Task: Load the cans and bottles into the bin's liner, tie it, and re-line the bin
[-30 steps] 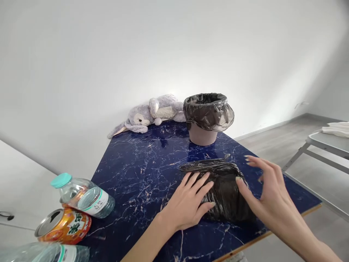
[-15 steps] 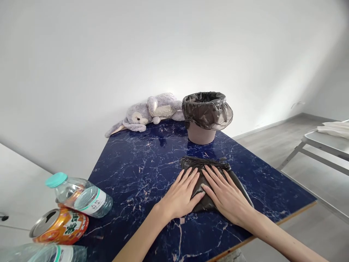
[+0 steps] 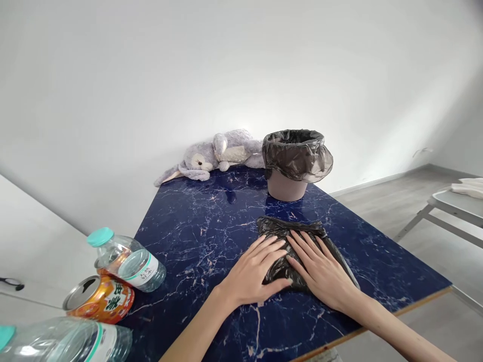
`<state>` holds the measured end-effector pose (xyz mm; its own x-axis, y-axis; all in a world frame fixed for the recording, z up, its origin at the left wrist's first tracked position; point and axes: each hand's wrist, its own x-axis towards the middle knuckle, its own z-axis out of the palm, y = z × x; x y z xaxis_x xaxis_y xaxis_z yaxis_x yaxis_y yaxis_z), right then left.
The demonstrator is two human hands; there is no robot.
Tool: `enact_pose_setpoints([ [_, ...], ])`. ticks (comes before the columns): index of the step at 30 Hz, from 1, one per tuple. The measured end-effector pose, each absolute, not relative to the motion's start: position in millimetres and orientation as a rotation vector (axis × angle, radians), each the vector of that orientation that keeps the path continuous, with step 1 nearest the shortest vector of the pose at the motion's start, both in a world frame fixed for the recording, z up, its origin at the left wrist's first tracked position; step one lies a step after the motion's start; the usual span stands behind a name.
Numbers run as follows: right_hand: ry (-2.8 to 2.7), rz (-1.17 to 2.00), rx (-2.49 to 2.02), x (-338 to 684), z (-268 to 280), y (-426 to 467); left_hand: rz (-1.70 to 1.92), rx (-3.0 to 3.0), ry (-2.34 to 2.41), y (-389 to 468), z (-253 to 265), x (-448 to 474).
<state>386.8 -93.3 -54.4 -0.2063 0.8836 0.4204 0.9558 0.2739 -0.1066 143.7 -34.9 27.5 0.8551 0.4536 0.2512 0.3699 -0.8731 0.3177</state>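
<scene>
A black plastic bag (image 3: 289,226) lies folded flat on the dark blue marbled table (image 3: 204,251). My left hand (image 3: 260,269) rests flat on the bag's left part, its fingers stretched and its thumb out to the right. On the right part, my right hand (image 3: 320,271) presses down with its fingers spread. Neither hand grips anything. Behind the bag stands a bin (image 3: 287,186) with a black liner (image 3: 298,156) folded over its rim. The middle of the bag is partly hidden under my hands.
At the left stand a bottle with a teal cap (image 3: 132,264), an orange drink can (image 3: 105,299) and another clear bottle (image 3: 83,342). A grey plush rabbit (image 3: 222,151) lies along the wall at the back. Beyond the table's right edge is a white folding table (image 3: 458,203).
The view has shifted slightly, moving everything rightward in the picture. Both hands stay on the bag, and my left hand has slid a little across it, leaving its surface more wrinkled.
</scene>
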Motion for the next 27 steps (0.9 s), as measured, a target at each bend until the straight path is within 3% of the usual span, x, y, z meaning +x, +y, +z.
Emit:
enact_pose_setpoints([
  [6,-2.252,0.004,-1.624,397.6,-47.6,-84.0,0.566,2.771,0.533,-31.4,17.5,139.8],
  [18,-2.236,0.520,-1.480,419.2,32.2,-123.7,0.924,2.334,0.765,-38.6,33.9,141.9],
  [23,-1.980,0.895,-1.588,430.1,52.6,-116.9,0.743,2.091,0.825,-40.1,42.8,135.5],
  [27,-1.928,0.877,-1.578,432.1,48.7,-99.4,0.647,1.968,0.850,-35.4,44.6,135.3],
])
